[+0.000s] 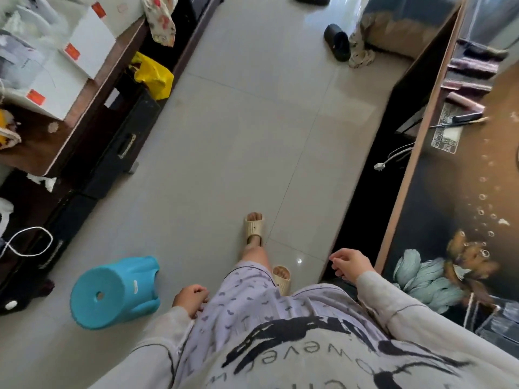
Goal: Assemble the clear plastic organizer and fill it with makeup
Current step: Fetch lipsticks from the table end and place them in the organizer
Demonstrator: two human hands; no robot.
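Observation:
I look down at the floor as I stand between two tables. My left hand point(190, 300) hangs by my thigh with loosely curled fingers and holds nothing. My right hand point(349, 265) is raised near the edge of the dark patterned table point(438, 209), fingers loosely curled, also holding nothing. Clear plastic organizer parts point(494, 321) lie on that table at the lower right. Makeup items lie at the table's far end: pink tubes point(463, 101), a black brush point(460, 120) and a boxed palette point(446, 134).
A blue plastic stool point(112, 293) lies on its side on the tiled floor to my left. A brown desk point(42, 141) with white boxes point(90, 49) stands at the left. A black slipper point(337, 42) lies far ahead. A white cable point(393, 158) hangs under the right table.

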